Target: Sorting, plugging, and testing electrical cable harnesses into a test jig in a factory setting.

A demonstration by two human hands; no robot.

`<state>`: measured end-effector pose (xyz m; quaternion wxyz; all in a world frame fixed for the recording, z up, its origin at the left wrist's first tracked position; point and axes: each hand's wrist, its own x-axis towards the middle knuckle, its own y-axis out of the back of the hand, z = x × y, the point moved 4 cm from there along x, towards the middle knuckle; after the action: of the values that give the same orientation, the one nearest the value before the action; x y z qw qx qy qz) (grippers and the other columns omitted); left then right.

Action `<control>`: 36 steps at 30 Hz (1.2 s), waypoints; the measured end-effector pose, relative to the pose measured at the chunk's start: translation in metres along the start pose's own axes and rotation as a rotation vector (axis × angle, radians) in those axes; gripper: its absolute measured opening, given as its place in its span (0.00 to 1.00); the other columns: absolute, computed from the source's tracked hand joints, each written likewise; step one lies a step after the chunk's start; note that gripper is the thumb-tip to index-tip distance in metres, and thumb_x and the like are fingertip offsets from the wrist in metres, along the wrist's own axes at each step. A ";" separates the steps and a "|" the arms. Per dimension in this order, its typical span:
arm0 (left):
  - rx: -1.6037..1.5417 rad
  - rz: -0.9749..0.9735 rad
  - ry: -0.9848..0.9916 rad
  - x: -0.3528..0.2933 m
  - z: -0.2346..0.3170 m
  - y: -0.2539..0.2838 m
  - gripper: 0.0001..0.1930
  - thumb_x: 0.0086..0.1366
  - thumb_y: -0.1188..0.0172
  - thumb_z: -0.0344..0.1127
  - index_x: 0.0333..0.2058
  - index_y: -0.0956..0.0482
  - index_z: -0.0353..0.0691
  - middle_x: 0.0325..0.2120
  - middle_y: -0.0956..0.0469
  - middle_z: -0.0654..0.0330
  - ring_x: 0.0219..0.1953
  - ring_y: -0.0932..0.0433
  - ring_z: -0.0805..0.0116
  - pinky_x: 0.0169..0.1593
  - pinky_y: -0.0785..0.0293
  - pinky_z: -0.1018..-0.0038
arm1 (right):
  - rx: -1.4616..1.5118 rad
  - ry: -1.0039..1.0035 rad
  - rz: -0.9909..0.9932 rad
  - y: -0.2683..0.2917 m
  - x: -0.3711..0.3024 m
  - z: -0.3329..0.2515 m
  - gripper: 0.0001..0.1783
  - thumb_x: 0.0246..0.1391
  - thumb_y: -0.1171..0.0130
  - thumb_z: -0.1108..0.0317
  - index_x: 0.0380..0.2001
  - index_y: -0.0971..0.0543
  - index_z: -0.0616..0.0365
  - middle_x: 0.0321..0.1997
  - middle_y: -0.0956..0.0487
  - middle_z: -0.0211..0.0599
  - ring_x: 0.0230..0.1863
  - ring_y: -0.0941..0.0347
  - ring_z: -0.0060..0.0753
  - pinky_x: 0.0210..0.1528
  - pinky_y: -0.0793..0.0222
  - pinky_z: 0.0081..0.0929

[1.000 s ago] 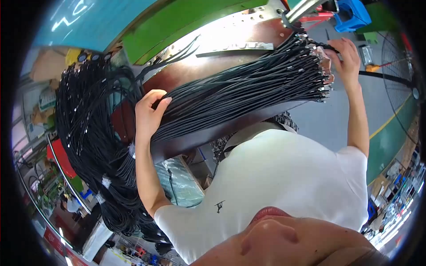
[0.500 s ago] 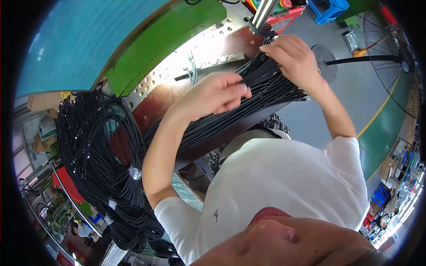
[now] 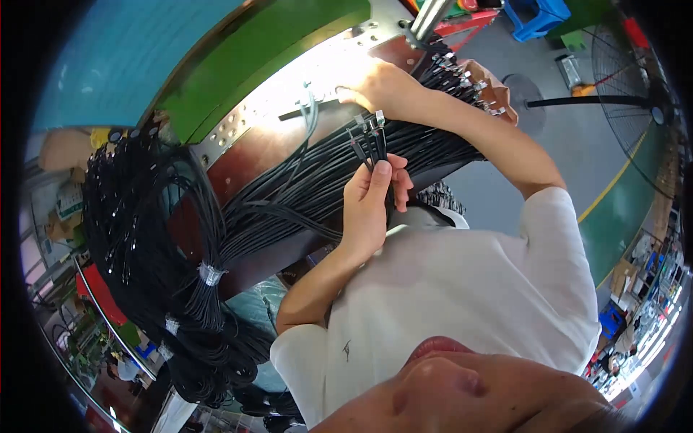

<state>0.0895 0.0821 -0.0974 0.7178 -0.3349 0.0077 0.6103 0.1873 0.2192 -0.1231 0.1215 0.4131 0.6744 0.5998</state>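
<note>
My left hand (image 3: 372, 202) is closed round a few black cables (image 3: 377, 148), held upright in front of my chest with their metal connector ends above the thumb. Beyond it my right hand (image 3: 386, 90) is over the brightly lit metal bed of the machine; glare washes out its fingertips, so their grip cannot be made out. A grey-green looped cable (image 3: 310, 112) hangs just left of that hand. Beneath both hands a thick bundle of black cables (image 3: 289, 195) lies across the brown worktop, its connector ends at the upper right.
A large tied coil of black cables (image 3: 137, 238) hangs at the left edge of the worktop. Behind the metal bed stands a green machine cover (image 3: 267, 61). A metal post (image 3: 431, 18) rises at the upper right. A floor fan (image 3: 635, 101) and a blue stool (image 3: 535, 16) stand beyond.
My left hand has come nearer my body and now holds several cable ends upright. My right hand has left the bundle's right end and moved left to the lit metal bed.
</note>
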 end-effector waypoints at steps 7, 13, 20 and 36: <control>-0.112 0.061 -0.056 -0.012 0.003 0.030 0.16 0.72 0.56 0.44 0.45 0.27 0.38 0.14 0.35 0.66 0.14 0.41 0.82 0.17 0.49 0.85 | 0.321 0.030 -0.156 0.030 -0.016 -0.012 0.12 0.49 0.39 0.70 0.39 0.22 0.55 0.38 0.26 0.37 0.43 0.30 0.44 0.45 0.33 0.37; -0.254 -0.072 0.090 -0.009 0.002 0.038 0.17 0.71 0.54 0.43 0.44 0.28 0.34 0.19 0.27 0.60 0.16 0.34 0.78 0.20 0.40 0.84 | 0.040 0.369 0.185 0.060 -0.019 -0.066 0.17 0.40 0.42 0.68 0.38 0.23 0.55 0.35 0.26 0.31 0.37 0.27 0.33 0.39 0.29 0.29; -0.110 0.372 -0.179 -0.030 0.008 0.073 0.18 0.73 0.57 0.41 0.48 0.28 0.31 0.38 0.22 0.53 0.36 0.22 0.69 0.39 0.25 0.75 | -0.133 0.253 0.102 0.034 -0.021 -0.054 0.10 0.43 0.40 0.69 0.31 0.27 0.55 0.34 0.24 0.35 0.35 0.25 0.35 0.35 0.27 0.28; -0.425 0.073 -0.001 -0.011 0.017 0.059 0.17 0.73 0.58 0.45 0.40 0.27 0.38 0.13 0.38 0.66 0.14 0.44 0.80 0.19 0.48 0.82 | 0.085 0.205 0.233 0.042 -0.003 -0.074 0.14 0.41 0.40 0.68 0.35 0.25 0.56 0.38 0.24 0.31 0.38 0.26 0.32 0.41 0.30 0.30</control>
<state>0.0279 0.0825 -0.1077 0.6085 -0.4781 -0.1093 0.6238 0.1574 0.1616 -0.0677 -0.0361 0.4299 0.6556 0.6197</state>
